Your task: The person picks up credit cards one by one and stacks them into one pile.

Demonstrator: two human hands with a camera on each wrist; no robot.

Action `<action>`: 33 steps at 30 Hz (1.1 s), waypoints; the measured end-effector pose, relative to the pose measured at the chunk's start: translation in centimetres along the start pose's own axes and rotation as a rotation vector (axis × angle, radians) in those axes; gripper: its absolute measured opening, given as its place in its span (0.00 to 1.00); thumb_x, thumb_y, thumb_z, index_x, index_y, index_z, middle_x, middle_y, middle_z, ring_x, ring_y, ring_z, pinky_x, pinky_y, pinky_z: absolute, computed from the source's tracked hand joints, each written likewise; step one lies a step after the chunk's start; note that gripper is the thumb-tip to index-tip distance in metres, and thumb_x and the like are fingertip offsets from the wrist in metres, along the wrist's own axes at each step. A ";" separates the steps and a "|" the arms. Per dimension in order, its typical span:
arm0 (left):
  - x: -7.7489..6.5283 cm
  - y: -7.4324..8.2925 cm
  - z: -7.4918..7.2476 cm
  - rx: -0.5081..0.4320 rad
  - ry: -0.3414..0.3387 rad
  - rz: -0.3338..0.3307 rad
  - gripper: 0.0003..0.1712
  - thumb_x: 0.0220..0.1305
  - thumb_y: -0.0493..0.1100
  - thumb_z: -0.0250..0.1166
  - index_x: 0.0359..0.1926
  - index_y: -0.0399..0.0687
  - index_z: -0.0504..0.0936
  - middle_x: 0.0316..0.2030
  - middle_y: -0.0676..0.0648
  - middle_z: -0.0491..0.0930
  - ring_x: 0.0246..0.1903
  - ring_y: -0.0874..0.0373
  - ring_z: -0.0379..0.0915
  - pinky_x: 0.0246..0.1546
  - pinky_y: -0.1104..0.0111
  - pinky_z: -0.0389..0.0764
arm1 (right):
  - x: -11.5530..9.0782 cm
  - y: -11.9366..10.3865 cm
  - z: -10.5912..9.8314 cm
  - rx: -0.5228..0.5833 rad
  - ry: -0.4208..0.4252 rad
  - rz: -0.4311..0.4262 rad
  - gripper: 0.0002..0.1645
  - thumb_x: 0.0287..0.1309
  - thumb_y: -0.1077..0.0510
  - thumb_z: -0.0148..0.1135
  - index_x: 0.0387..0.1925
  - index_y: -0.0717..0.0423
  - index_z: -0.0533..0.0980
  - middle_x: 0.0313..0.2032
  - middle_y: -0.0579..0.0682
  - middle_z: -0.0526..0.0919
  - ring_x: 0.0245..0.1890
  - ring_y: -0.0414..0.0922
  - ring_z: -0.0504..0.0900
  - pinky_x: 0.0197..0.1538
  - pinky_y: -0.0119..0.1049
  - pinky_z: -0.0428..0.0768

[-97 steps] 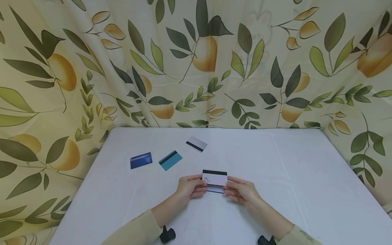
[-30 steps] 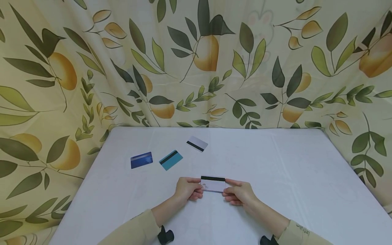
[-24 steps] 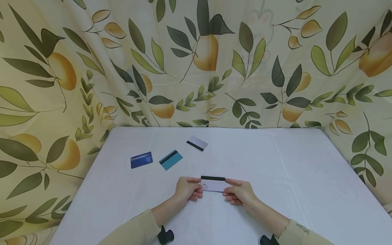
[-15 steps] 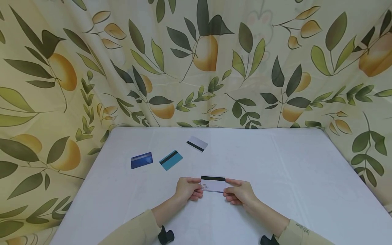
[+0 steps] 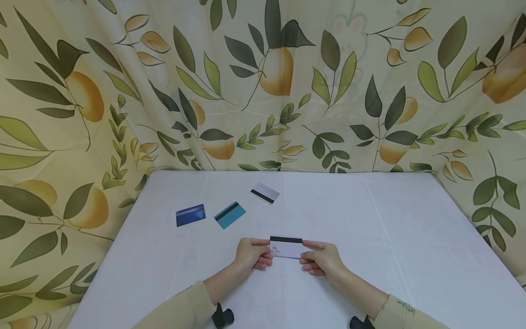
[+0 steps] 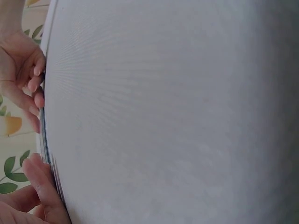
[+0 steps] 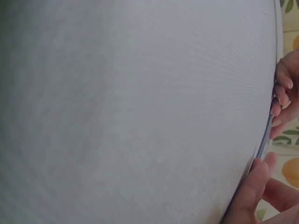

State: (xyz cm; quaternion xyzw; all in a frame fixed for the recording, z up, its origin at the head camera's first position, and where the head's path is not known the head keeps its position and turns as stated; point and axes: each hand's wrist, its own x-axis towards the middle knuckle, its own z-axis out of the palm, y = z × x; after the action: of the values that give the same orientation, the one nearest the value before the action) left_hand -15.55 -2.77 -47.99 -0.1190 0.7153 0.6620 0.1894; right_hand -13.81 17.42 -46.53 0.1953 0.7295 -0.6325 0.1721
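Observation:
Both hands hold a small stack of plastic cards [image 5: 286, 249] between them, over the near middle of the white table. The top card is white with a black magnetic stripe along its far edge. My left hand [image 5: 251, 252] pinches the stack's left end with thumb and fingers. At the opposite end my right hand [image 5: 322, 257] grips it the same way, index finger extended along the far corner. From the left wrist view, the stacked edges [image 6: 44, 135] show as thin dark lines between the two hands. The faces of the lower cards are hidden under the white one.
On the white table [image 5: 390, 237] beyond the hands lie a dark blue card [image 5: 191, 215], a teal card [image 5: 230, 215] with a black stripe, and a silver-grey card [image 5: 265, 193]. A fruit-and-leaf patterned curtain [image 5: 263, 114] hangs behind and beside the table.
Earlier the white card stuck out beyond a card beneath it; now they lie nearly flush. Both hands have shifted slightly left since then. Over the last second almost nothing has moved.

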 end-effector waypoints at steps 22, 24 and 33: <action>0.9 1.4 -1.3 -0.002 -0.015 -0.117 0.15 0.59 0.41 0.60 0.45 0.36 0.79 0.19 0.45 0.81 0.16 0.59 0.78 0.17 0.72 0.80 | -0.2 -2.1 -0.9 0.037 0.001 0.004 0.19 0.60 0.60 0.51 0.51 0.65 0.72 0.25 0.51 0.83 0.18 0.40 0.80 0.21 0.28 0.78; 1.3 2.1 -1.8 0.006 -0.018 -0.140 0.17 0.58 0.43 0.61 0.45 0.36 0.79 0.21 0.45 0.82 0.17 0.58 0.79 0.18 0.71 0.81 | 0.0 -2.5 -1.0 0.039 -0.013 -0.003 0.20 0.61 0.59 0.50 0.52 0.66 0.71 0.28 0.52 0.84 0.20 0.41 0.81 0.24 0.29 0.80; 4.1 5.4 -4.1 -0.048 -0.034 -0.183 0.21 0.61 0.50 0.58 0.49 0.39 0.78 0.31 0.42 0.83 0.26 0.53 0.82 0.31 0.63 0.83 | 1.5 -4.2 -1.6 0.153 -0.091 0.001 0.25 0.63 0.57 0.49 0.58 0.67 0.66 0.37 0.52 0.83 0.33 0.44 0.84 0.36 0.34 0.83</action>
State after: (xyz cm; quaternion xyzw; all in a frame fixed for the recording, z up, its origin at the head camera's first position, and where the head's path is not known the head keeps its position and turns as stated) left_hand -21.93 -5.98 -44.68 -0.1772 0.6821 0.6608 0.2583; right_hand -17.21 18.55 -43.50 0.1793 0.6706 -0.6944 0.1898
